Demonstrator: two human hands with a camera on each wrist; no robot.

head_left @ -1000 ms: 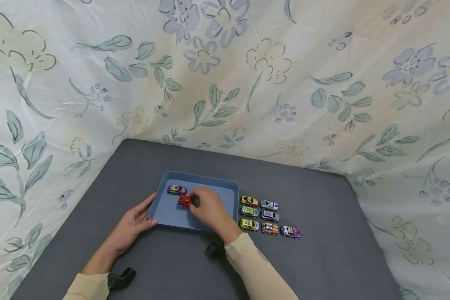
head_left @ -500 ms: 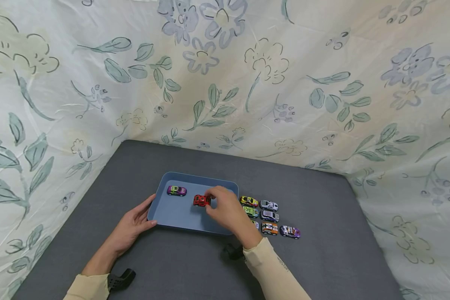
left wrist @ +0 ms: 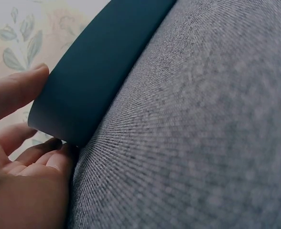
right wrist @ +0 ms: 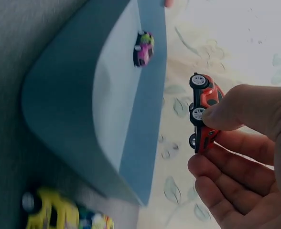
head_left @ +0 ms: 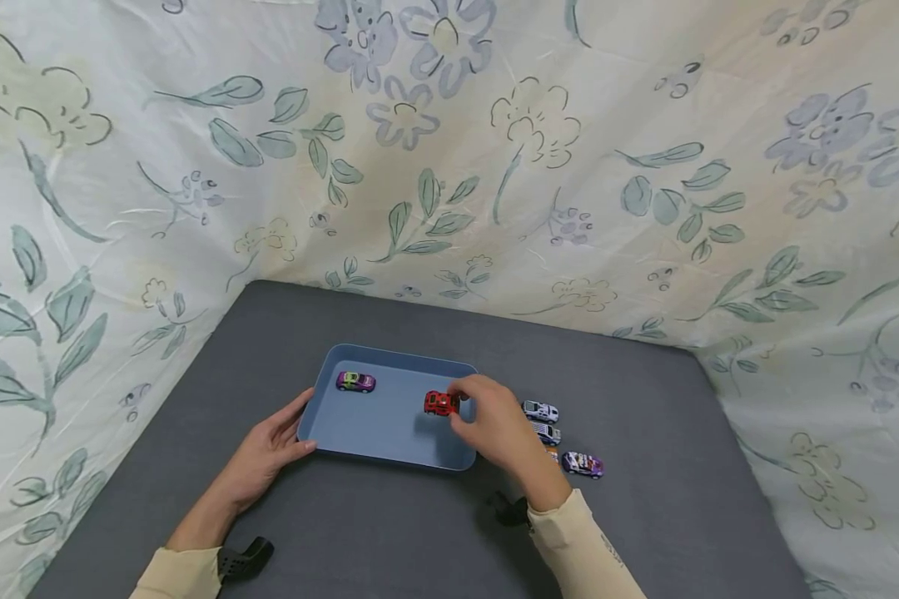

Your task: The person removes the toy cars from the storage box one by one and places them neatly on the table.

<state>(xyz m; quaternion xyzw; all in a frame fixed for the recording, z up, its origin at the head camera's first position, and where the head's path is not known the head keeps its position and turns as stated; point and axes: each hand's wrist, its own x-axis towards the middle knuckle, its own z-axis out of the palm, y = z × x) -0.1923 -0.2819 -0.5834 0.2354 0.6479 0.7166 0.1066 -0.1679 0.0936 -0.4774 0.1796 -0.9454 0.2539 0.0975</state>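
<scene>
My right hand (head_left: 498, 420) pinches a red toy car (head_left: 440, 403) between thumb and fingers, held up over the right end of the blue tray (head_left: 378, 437). In the right wrist view the red car's wheels face the tray and the thumb lies against its side. At the tray's left end, my left hand (head_left: 265, 449) holds the corner, thumb at the front wall and fingers along the side. The left wrist view has the thumb (left wrist: 23, 88) touching the tray wall (left wrist: 88, 76). A purple and green toy car (head_left: 355, 382) sits inside the tray, at the back left.
Right of the tray, several toy cars stand on the dark grey table (head_left: 667, 466), including a white one (head_left: 541, 411) and a purple and white one (head_left: 583, 464). My right hand and forearm hide others; a yellow car (right wrist: 52, 210) shows in the right wrist view. Floral cloth (head_left: 449, 191) hangs behind.
My right hand has lifted the red car and carried it rightward, from beside the purple and green car to the tray's right end. My left hand has stayed at the tray's corner.
</scene>
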